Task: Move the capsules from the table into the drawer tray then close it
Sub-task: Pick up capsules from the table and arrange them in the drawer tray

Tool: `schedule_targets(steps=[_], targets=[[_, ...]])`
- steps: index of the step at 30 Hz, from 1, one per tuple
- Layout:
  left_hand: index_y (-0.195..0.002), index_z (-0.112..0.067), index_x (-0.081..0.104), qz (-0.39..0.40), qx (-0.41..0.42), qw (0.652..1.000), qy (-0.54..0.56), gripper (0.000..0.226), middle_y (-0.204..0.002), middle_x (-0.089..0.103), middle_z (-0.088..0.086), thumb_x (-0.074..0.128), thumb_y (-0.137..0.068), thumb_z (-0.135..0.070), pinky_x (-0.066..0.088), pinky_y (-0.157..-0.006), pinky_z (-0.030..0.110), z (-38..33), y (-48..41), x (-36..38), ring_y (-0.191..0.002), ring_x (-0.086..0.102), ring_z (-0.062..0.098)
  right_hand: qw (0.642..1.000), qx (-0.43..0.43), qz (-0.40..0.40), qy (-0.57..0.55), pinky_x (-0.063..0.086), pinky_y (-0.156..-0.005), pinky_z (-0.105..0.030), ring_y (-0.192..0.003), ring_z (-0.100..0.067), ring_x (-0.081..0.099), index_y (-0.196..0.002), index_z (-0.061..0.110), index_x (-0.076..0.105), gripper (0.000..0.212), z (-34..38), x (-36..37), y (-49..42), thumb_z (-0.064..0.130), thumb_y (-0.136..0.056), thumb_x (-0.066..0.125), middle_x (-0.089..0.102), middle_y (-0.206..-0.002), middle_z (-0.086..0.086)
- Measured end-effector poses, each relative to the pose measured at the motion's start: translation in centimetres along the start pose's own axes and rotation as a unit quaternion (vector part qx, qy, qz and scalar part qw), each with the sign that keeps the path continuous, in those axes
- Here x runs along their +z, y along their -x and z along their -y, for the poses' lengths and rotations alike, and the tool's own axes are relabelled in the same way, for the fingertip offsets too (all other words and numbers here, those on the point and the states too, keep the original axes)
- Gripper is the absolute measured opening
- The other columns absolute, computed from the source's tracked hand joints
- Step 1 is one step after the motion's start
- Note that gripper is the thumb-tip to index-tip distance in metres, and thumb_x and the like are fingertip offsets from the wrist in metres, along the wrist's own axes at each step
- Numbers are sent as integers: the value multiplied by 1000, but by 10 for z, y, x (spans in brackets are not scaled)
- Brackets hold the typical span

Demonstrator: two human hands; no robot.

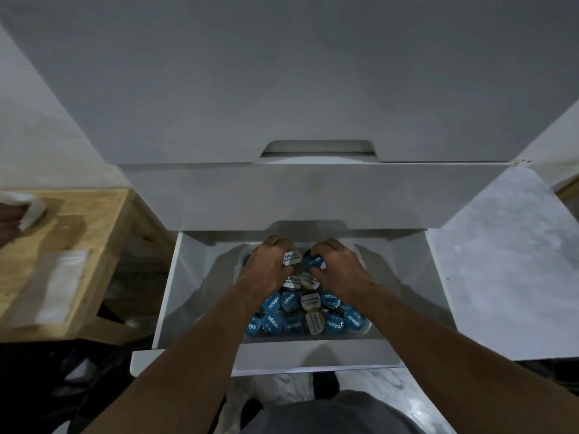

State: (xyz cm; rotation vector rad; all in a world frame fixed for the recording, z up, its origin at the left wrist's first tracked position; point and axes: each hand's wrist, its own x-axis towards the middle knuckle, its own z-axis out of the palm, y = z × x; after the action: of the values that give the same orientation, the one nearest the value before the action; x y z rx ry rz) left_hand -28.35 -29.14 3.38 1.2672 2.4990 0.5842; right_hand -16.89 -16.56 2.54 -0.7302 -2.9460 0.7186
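Observation:
A white drawer [175, 296] is pulled out low on a white cabinet. Inside it sits a clear tray [368, 329] with several round capsules [291, 300], most with blue lids, a few with white or cream lids. Both my hands reach into the far end of the tray. My left hand [266, 267] is shut on a white-lidded capsule [289, 257]. My right hand [340, 267] is shut on a blue-lidded capsule [314, 260]. The two held capsules are side by side, just above the pile.
A wooden table [94, 227] stands at the left with a clear plastic bag [56, 286] and white cloth [31, 208] on it. The drawer above [282, 195] is slightly out. Marble floor [501, 261] lies to the right. My grey shorts [329, 415] are at the bottom.

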Motion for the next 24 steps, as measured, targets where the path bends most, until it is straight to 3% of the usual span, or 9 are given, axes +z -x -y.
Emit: schedule_targets(steps=[7,13,21,24], targets=[[-117,-14,60,-7,24,1000,5,39,-119,59,5,71,-80,-14,45,-87,27,-6,-2,3,-104,56,20,1000,5,-5,-4,50,-89,-33,-102,-25,58,-113,15,61,33,-3,-1,1,20,-81,66,59,-115,-6],[-112,-19,61,-12,8,1000,-5,34,-115,60,2,70,-79,-21,48,-86,32,3,1,3,-101,57,19,1000,3,-4,-12,39,-81,-21,-103,-23,58,-114,14,62,31,1,0,-1,20,-84,65,59,-115,-5],[-114,-19,62,8,32,998,-52,33,-113,59,1,66,-83,-29,47,-89,33,10,-1,5,-105,55,19,1000,-3,-9,-22,50,-83,-29,-91,-27,62,-104,12,67,22,3,6,-2,20,-83,66,62,-103,-8],[-115,-16,63,17,54,997,-59,34,-114,59,4,61,-85,-34,46,-91,31,12,0,4,-106,55,22,1000,0,-10,-16,44,-84,-20,-94,-23,62,-103,14,69,22,3,5,1,22,-84,63,62,-106,-6]])
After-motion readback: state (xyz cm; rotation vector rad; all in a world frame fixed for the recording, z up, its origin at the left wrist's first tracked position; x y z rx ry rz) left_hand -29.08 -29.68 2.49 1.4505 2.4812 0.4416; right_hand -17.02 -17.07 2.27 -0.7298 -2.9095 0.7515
